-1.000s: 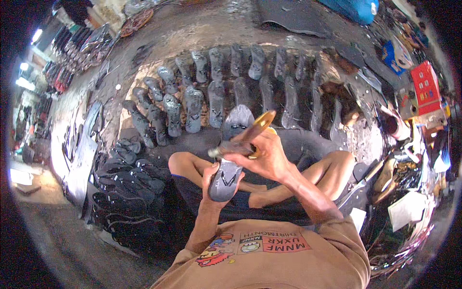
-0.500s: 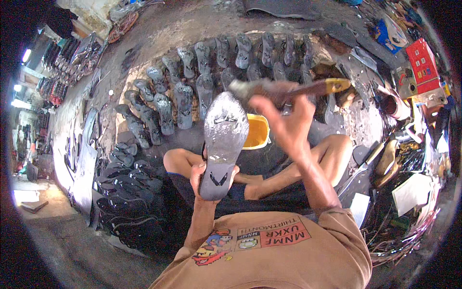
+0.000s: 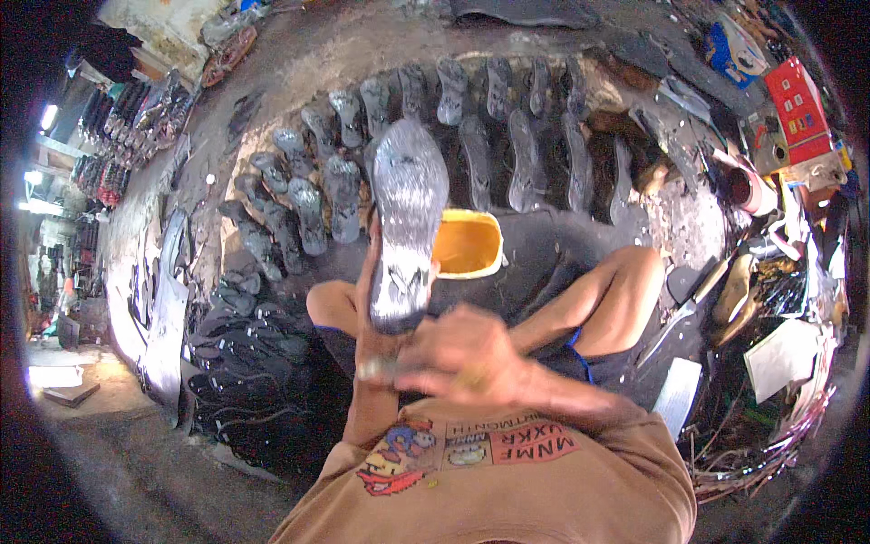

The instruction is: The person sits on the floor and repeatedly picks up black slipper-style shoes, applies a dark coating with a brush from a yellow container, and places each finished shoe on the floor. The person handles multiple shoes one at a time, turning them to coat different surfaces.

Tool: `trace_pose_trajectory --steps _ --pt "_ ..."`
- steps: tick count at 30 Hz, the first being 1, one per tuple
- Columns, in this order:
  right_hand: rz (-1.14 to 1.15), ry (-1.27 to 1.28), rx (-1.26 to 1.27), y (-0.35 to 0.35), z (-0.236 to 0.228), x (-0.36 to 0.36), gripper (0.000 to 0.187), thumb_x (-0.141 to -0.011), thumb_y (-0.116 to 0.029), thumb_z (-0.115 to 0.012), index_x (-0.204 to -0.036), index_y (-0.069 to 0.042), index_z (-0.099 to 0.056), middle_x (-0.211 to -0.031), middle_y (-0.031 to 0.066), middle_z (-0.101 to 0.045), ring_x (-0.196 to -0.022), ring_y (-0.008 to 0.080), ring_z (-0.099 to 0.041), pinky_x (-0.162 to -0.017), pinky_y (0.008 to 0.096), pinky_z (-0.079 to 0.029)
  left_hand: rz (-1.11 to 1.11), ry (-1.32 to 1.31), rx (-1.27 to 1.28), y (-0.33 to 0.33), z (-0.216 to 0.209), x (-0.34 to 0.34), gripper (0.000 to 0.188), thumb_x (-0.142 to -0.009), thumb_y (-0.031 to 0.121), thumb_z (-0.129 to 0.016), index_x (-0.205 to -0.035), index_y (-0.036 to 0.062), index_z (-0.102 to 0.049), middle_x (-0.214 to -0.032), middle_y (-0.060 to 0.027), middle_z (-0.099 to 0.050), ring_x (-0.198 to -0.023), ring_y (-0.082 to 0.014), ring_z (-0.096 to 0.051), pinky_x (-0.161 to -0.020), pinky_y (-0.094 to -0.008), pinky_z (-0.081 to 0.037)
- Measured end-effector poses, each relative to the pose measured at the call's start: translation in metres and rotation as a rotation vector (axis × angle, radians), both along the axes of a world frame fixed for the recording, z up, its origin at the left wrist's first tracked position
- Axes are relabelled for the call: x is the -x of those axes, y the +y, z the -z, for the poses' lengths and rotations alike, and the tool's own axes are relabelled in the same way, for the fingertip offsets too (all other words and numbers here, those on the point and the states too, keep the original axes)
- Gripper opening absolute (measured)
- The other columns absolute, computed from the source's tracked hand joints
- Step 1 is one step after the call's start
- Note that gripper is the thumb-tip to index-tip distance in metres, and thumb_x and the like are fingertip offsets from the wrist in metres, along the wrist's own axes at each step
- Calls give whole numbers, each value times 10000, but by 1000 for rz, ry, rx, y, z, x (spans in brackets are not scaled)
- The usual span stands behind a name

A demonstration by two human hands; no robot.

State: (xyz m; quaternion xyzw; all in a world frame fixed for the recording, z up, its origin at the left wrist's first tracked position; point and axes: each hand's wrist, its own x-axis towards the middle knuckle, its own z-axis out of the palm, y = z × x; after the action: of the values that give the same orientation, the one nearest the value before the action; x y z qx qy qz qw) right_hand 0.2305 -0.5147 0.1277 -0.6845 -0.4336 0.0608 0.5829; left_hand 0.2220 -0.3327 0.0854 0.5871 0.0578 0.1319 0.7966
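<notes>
My left hand (image 3: pixel 364 292) grips a dark flip-flop sole (image 3: pixel 408 213) from beneath and along its sides, holding it upright over my lap. Its upward face shines wet from toe to heel. At the heel end, my right hand (image 3: pixel 471 355) is closed around a brush (image 3: pixel 377 369) whose pale tip points left; both are smeared by motion, and most of the handle is hidden. Just right of the sole stands a yellow tub (image 3: pixel 500 247) with amber-coloured stuff inside.
Rows of dark soles (image 3: pixel 524 163) lie on the ground ahead in an arc. A heap of black sandals (image 3: pixel 245 363) is by my left knee. To the right are a red box (image 3: pixel 797 113), a knife-like tool (image 3: pixel 684 308) and a white board (image 3: pixel 779 361).
My right hand and the brush have come down and left from above the tub to the sole's heel. The sole is raised slightly, and its formerly matte heel now shines.
</notes>
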Motion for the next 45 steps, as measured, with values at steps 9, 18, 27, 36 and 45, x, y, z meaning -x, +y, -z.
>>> trace_pose_trajectory --steps 9,18,27,36,45 --pt "80 55 -260 23 -11 28 226 -880 -240 -856 -1023 -74 -801 -916 124 -788 -839 224 -761 -779 423 -580 -42 50 252 -6 -4 -5 576 -1137 388 -461 -1635 113 -370 -1465 -116 -593 -1291 -228 -617 -1064 -410 -528" --pt "589 14 -85 9 -6 -35 290 -791 -177 -957 -915 16 -781 -800 108 -776 -742 140 -740 -650 297 -565 -21 -55 260 -16 -5 -16 566 -1123 276 -501 -1658 171 -351 -1422 -114 -631 -1158 -247 -702 -967 -388 -628" --pt "400 97 -26 -9 15 -23 222 -834 -192 -922 -954 -63 -786 -937 31 -772 -801 161 -708 -712 336 -543 -14 154 351 -17 2 -14 674 -1027 357 -640 -1571 7 -450 -1408 -175 -642 -1141 -222 -704 -971 -374 -597" --pt "1133 280 -83 -95 87 -183 279 -908 -164 -854 -1091 25 -763 -1010 72 -779 -879 138 -683 -838 315 -547 -227 185 367 15 -39 -104 648 -942 371 -743 -1492 81 -560 -1540 -126 -569 -1412 -247 -556 -1166 -430 -454" --pt "1111 383 -14 -79 130 -185 268 -863 -150 -877 -1027 32 -767 -961 95 -783 -867 158 -693 -812 334 -552 -181 500 709 177 152 -455 265 -1031 224 -608 -1177 21 -695 -1206 -157 -757 -1085 -319 -744 -996 -576 -586"
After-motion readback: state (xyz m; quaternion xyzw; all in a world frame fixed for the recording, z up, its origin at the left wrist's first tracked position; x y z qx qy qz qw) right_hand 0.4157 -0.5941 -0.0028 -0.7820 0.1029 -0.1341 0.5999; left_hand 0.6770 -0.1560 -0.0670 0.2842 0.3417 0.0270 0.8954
